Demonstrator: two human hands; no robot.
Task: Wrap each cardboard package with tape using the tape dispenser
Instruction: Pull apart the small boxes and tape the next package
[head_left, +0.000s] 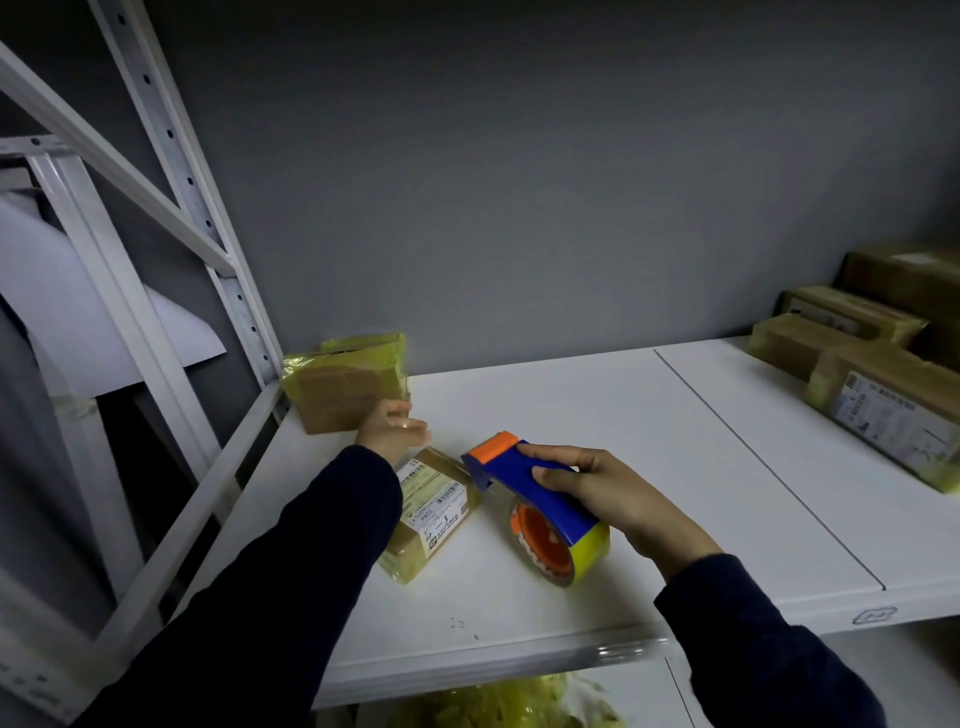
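Observation:
My right hand (613, 493) grips the blue handle of the tape dispenser (540, 501), which has an orange cutter head and a roll of yellowish tape resting on the white shelf (597, 415). Left of it lies a small cardboard package (434, 512) with white labels, wrapped in yellowish tape. My left hand (392, 428) reaches past it with fingers straight and touches the lower right corner of a taped cardboard package (345, 384) standing in the shelf's back left corner.
Several taped cardboard packages (883, 364) are stacked at the shelf's right end. White metal rack uprights (208, 249) rise on the left. A grey wall (519, 182) stands behind. Crumpled yellowish tape (498, 701) lies on the shelf below.

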